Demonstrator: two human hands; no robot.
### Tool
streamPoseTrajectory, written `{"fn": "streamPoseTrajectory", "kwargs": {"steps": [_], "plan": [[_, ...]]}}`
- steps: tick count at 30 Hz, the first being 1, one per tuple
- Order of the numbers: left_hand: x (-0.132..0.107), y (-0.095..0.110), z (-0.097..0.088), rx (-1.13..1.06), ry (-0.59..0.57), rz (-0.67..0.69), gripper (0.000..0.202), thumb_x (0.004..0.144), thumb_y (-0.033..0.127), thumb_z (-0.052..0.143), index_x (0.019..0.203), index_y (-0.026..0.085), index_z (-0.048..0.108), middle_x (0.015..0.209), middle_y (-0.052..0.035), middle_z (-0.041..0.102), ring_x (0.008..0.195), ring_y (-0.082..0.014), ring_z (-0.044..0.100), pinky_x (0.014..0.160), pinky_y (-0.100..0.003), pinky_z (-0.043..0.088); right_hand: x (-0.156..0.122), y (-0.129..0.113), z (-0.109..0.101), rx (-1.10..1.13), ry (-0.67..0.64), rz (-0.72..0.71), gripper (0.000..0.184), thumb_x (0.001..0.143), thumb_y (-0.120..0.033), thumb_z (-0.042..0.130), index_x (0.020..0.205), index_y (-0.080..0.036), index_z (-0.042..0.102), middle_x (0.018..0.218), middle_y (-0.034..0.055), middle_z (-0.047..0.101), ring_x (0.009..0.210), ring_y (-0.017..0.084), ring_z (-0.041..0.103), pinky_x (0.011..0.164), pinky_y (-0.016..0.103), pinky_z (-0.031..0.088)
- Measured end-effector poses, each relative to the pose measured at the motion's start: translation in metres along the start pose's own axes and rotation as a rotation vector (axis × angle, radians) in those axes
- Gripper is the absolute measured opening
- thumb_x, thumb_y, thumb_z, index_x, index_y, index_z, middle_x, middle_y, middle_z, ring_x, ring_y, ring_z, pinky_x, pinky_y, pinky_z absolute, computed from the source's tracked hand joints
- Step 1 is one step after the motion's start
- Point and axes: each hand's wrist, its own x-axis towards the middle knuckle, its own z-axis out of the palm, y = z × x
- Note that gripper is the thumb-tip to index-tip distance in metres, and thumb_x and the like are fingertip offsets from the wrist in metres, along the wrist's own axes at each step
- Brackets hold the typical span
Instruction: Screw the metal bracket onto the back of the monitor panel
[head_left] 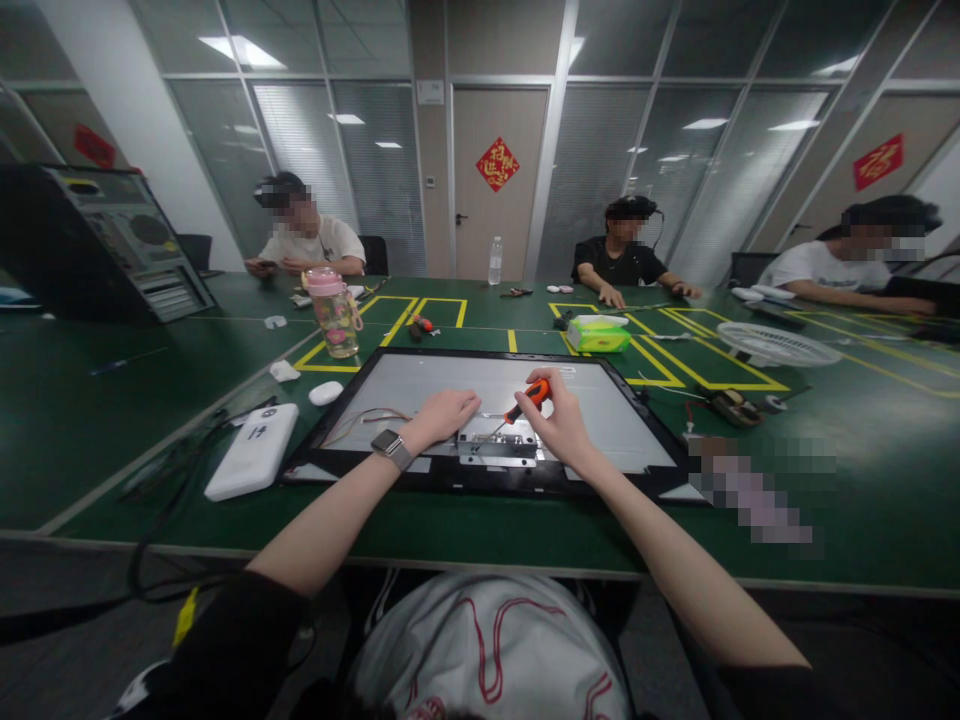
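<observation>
In my right hand (562, 420) is an orange-and-black screwdriver (534, 396), its fingers wrapped around the handle. The shaft slants down to the left, toward a silver metal bracket (499, 450) at the near edge of a flat display panel (600, 410). My left hand (439, 418) lies on the panel just left of the bracket, fingers extended and seemingly holding nothing. A watch is on that wrist. Thin coloured wires (360, 418) trail over the panel's left part. The panel has a grey back and a black frame, and lies flat on the green table (420, 535).
Left of the panel are a white power bank (253, 452), a white oval object (325, 393) and a pink-lidded bottle (332, 315). Behind it sits a green tissue pack (598, 334). A white round grille (778, 344) lies right. A computer case (105, 245) stands left; several people sit opposite.
</observation>
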Motion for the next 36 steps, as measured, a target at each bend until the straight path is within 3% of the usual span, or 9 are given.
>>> {"fn": "streamPoseTrajectory", "kwargs": {"steps": [6,14,21,30,36], "plan": [[-0.0009,0.0011,-0.0007,-0.004,-0.003,0.007,0.048,0.096,0.046,0.025,0.1,0.019,0.065,0.093,-0.0092,0.07,0.082,-0.0217,0.063,0.071,-0.028,0.043,0.0008,-0.0015,-0.0006,-0.032,-0.007,0.04,0.019,0.083,-0.037,0.055,0.086,-0.021,0.045,0.059,-0.0054,0.048,0.051,0.011,0.046,0.054,0.023,0.036],[-0.0012,0.0011,-0.0014,0.014,-0.003,0.004,0.048,0.096,0.047,0.025,0.099,0.019,0.064,0.093,-0.0091,0.07,0.083,-0.0229,0.064,0.068,-0.028,0.042,-0.0008,-0.0031,-0.0011,0.059,-0.01,-0.029,0.02,0.077,-0.021,0.051,0.095,-0.021,0.043,0.069,-0.0028,0.054,0.06,0.013,0.053,0.063,0.026,0.042],[0.0002,-0.0025,0.0028,0.016,0.005,0.017,0.05,0.096,0.049,0.023,0.102,0.02,0.064,0.096,-0.0094,0.07,0.085,-0.0229,0.064,0.071,-0.029,0.043,-0.0007,-0.0039,-0.0028,0.039,-0.016,0.017,0.013,0.084,-0.032,0.053,0.087,-0.021,0.046,0.062,-0.0038,0.05,0.056,0.012,0.048,0.058,0.025,0.039],[0.0012,-0.005,0.0057,-0.002,0.006,0.007,0.049,0.095,0.048,0.025,0.101,0.019,0.064,0.094,-0.0098,0.07,0.084,-0.0224,0.064,0.071,-0.028,0.043,-0.0024,0.0003,-0.0006,0.101,-0.007,-0.039,0.017,0.077,-0.02,0.049,0.094,-0.021,0.045,0.072,-0.0015,0.055,0.063,0.014,0.053,0.065,0.027,0.042],[-0.0008,-0.0004,0.0005,-0.018,-0.002,-0.005,0.048,0.095,0.047,0.026,0.099,0.018,0.064,0.094,-0.0098,0.07,0.084,-0.0217,0.063,0.074,-0.029,0.044,-0.0034,-0.0034,-0.0016,0.091,-0.014,-0.015,0.01,0.082,-0.028,0.051,0.089,-0.021,0.048,0.067,-0.002,0.053,0.059,0.014,0.05,0.061,0.026,0.04]]}}
